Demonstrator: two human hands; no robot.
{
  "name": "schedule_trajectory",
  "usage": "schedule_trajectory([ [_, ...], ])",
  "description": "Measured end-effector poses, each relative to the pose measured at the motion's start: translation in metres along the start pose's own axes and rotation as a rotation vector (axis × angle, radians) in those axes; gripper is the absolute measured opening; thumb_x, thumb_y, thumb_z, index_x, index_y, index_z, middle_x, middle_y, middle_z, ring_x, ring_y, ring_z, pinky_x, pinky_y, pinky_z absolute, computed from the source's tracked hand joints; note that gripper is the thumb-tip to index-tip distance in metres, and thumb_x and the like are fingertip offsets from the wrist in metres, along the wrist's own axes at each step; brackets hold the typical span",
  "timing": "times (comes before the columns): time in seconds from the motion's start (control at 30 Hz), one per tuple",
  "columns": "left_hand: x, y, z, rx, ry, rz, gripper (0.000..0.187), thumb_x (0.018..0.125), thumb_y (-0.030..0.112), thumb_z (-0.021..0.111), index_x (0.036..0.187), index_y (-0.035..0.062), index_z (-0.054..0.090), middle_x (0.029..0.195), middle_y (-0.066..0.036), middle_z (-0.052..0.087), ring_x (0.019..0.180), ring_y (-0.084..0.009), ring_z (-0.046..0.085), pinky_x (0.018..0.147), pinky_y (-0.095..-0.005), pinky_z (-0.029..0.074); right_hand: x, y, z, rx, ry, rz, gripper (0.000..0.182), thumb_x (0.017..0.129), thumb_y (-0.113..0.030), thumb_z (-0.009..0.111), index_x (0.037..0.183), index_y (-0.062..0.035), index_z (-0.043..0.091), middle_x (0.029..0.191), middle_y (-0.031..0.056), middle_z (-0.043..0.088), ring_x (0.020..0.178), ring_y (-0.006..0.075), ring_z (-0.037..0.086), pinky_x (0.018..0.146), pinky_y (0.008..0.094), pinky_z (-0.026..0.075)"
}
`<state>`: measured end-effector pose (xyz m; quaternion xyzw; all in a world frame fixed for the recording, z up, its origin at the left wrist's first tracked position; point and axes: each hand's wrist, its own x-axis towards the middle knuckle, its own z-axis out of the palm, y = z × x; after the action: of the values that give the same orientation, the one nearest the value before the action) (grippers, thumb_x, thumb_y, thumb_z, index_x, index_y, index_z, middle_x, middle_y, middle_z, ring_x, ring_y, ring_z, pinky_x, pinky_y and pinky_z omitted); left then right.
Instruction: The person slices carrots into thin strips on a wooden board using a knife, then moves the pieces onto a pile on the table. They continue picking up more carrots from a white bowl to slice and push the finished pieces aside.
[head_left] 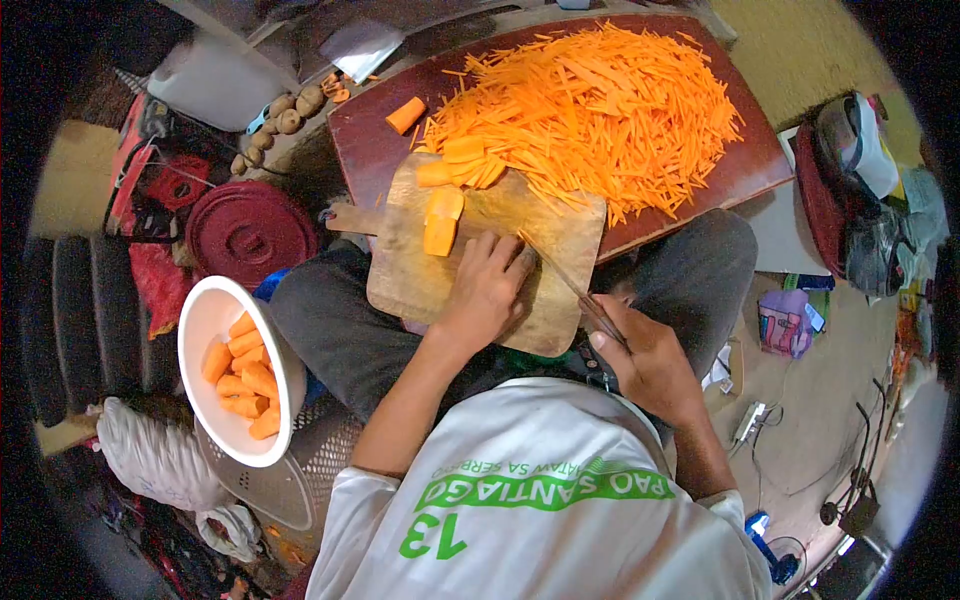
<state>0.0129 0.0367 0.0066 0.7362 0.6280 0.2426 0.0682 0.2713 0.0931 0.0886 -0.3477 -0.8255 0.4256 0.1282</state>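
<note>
My right hand (645, 360) is closed around the handle of a knife (568, 278), whose blade slants up and left across the wooden cutting board (400, 285). Beside the blade, my left hand (490, 280) presses down on the board with curled fingers; whatever lies under them is hidden. A sliver of orange shows near the knife tip. Just left of my left fingers lie thick carrot slices (442, 222), with more carrot slices (465, 165) at the board's top edge. Beyond the board rises a large heap of carrot strips (610, 110), spilling slightly onto it.
The heap and a carrot chunk (405, 115) sit on a dark red board (352, 140). At left, a white bowl (190, 350) holds peeled carrot pieces (240, 380). Near it are a maroon lid (250, 230) and several potatoes (288, 120). A purple bag (785, 322) lies right.
</note>
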Motion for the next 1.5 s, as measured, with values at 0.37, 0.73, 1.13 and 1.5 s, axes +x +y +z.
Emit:
schedule_trajectory([
  [0.37,0.002,-0.005,0.003,-0.002,0.003,0.028,0.044,0.083,0.008,0.068,0.125,-0.0028,0.072,0.121,-0.017,0.064,0.11,-0.0375,0.056,0.094,-0.0486,0.047,0.015,-0.013,-0.006,-0.091,-0.177,0.182,0.04,0.106,-0.021,0.063,0.139,-0.001,0.053,0.108,0.0303,0.073,0.105,0.0491,0.072,0.088,0.0575,0.059],
  [0.73,0.003,-0.002,0.005,-0.058,0.108,0.022,0.036,0.085,0.005,0.062,0.117,-0.0022,0.077,0.117,-0.015,0.068,0.104,-0.0368,0.058,0.089,-0.0482,0.047,0.025,-0.013,-0.001,-0.124,-0.225,0.176,0.039,0.105,-0.014,0.063,0.139,-0.0005,0.053,0.114,0.03,0.072,0.103,0.0501,0.071,0.083,0.0568,0.058],
  [1.13,0.0,0.001,0.007,-0.008,0.105,0.008,0.035,0.083,0.003,0.063,0.115,-0.0044,0.076,0.117,-0.017,0.067,0.104,-0.0388,0.058,0.09,-0.0481,0.048,0.03,0.001,0.011,-0.073,-0.088,-0.031,0.036,0.106,-0.017,0.062,0.137,0.0002,0.054,0.109,0.0299,0.071,0.1,0.0509,0.07,0.08,0.0557,0.058],
  [1.5,-0.004,0.001,0.008,-0.007,0.111,0.005,0.037,0.083,0.003,0.064,0.117,-0.0037,0.074,0.122,-0.019,0.064,0.108,-0.0402,0.057,0.095,-0.0506,0.048,0.03,-0.01,0.014,-0.052,-0.127,0.045,0.036,0.105,-0.014,0.063,0.138,-0.0009,0.053,0.109,0.0301,0.071,0.102,0.0505,0.07,0.081,0.0559,0.057],
])
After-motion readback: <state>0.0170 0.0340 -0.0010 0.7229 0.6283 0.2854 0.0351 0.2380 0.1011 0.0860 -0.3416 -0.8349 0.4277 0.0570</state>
